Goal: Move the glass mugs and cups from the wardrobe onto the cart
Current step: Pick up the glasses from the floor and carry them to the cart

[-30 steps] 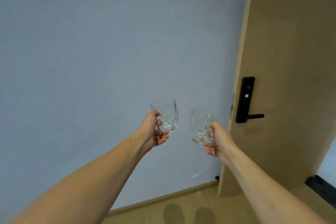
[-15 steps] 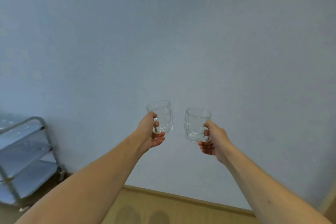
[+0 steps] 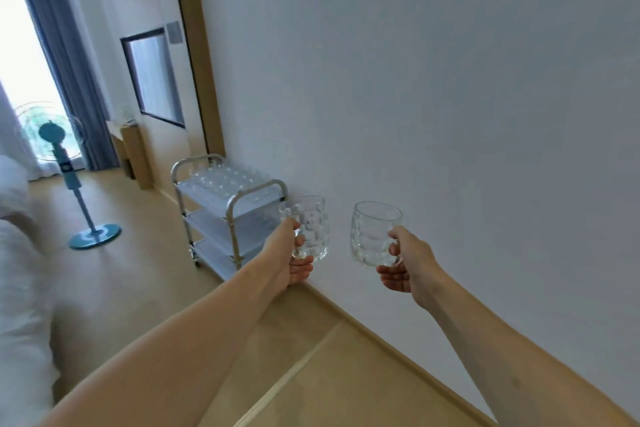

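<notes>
Glass mugs, 2 of them, both held up in the air, upright, well apart from each other. Left mug (image 3: 309,227) gripped by its handle in left hand (image 3: 290,257), fingers curled thru it. Right mug (image 3: 374,234) held the same way in right hand (image 3: 405,263). Both mugs look empty. Cart (image 3: 231,206), metal w/ 3 shelves, stands vs the wall (image 3: 433,80) just beyond and left of the left hand; top shelf carries rows of glassware (image 3: 225,178), blurry. Further left of hands: teal standing fan (image 3: 65,177) on wood floor (image 3: 138,274), curtain (image 3: 65,62) behind it.
</notes>
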`<state>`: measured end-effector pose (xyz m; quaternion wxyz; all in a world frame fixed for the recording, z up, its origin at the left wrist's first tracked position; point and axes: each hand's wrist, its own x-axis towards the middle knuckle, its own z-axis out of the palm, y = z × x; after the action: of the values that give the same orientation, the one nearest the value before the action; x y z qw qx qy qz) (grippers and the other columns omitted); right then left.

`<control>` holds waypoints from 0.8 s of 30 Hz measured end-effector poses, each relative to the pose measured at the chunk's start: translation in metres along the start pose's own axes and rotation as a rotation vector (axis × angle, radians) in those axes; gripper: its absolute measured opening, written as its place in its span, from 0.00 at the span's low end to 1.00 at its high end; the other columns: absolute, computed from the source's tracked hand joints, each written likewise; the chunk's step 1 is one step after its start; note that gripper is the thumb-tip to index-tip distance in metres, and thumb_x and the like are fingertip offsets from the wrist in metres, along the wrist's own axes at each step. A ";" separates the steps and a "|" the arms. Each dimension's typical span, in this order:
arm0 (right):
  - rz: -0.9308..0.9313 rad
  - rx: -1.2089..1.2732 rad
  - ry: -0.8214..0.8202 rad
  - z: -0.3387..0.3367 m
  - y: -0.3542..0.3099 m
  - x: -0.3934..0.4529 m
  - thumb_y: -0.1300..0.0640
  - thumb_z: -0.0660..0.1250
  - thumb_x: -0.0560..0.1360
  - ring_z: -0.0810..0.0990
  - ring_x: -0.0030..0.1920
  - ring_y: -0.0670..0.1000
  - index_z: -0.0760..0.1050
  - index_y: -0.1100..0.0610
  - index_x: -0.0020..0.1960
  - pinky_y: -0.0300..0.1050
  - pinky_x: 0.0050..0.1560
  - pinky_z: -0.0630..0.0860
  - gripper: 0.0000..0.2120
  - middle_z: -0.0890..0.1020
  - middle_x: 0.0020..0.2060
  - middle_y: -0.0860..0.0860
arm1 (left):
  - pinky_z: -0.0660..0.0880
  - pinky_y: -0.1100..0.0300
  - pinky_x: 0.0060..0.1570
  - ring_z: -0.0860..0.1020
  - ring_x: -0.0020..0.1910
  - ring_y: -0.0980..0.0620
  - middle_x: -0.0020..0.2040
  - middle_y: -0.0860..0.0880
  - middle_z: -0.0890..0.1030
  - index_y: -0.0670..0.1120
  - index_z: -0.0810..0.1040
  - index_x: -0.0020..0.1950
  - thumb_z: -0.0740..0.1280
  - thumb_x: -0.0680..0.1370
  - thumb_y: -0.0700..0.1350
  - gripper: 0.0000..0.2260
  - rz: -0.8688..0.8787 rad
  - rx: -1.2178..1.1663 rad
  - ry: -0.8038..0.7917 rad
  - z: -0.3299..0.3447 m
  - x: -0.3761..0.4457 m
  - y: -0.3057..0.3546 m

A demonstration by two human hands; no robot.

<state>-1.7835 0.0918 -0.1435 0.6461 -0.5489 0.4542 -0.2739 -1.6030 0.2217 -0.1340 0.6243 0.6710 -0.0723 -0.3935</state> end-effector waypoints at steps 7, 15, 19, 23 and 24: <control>0.028 -0.076 -0.223 0.144 -0.006 0.056 0.46 0.63 0.77 0.77 0.29 0.56 0.69 0.56 0.37 0.44 0.31 0.78 0.15 0.81 0.32 0.62 | 0.79 0.55 0.39 0.81 0.39 0.42 0.44 0.38 0.83 0.45 0.73 0.47 0.63 0.77 0.56 0.14 -0.005 -0.038 0.219 -0.111 0.056 0.019; 0.008 -0.091 -0.446 0.296 -0.056 0.135 0.44 0.64 0.78 0.79 0.32 0.56 0.71 0.55 0.41 0.43 0.31 0.78 0.15 0.83 0.38 0.63 | 0.80 0.55 0.39 0.80 0.40 0.42 0.44 0.39 0.82 0.45 0.73 0.46 0.62 0.78 0.55 0.13 0.041 -0.106 0.387 -0.211 0.135 0.092; -0.005 -0.108 -0.494 0.356 -0.071 0.176 0.45 0.64 0.77 0.80 0.34 0.56 0.71 0.55 0.41 0.43 0.32 0.78 0.14 0.83 0.38 0.63 | 0.78 0.55 0.40 0.79 0.39 0.43 0.44 0.39 0.81 0.45 0.71 0.43 0.61 0.79 0.54 0.13 0.044 -0.122 0.427 -0.242 0.177 0.122; -0.002 -0.117 -0.525 0.410 -0.072 0.210 0.46 0.63 0.77 0.79 0.31 0.55 0.71 0.56 0.41 0.43 0.31 0.79 0.14 0.82 0.36 0.62 | 0.78 0.53 0.47 0.79 0.44 0.41 0.47 0.38 0.81 0.45 0.71 0.42 0.62 0.79 0.54 0.13 0.022 -0.149 0.442 -0.273 0.218 0.133; 0.005 -0.123 -0.532 0.423 -0.070 0.216 0.46 0.63 0.77 0.79 0.31 0.55 0.71 0.56 0.41 0.43 0.31 0.78 0.14 0.82 0.36 0.62 | 0.78 0.52 0.49 0.79 0.45 0.41 0.48 0.37 0.81 0.46 0.71 0.42 0.62 0.78 0.54 0.13 0.008 -0.160 0.442 -0.281 0.227 0.133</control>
<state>-1.3034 0.0855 -0.1443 0.7088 -0.6386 0.2859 -0.0902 -1.2226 0.2797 -0.1396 0.6778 0.6888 0.0950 -0.2391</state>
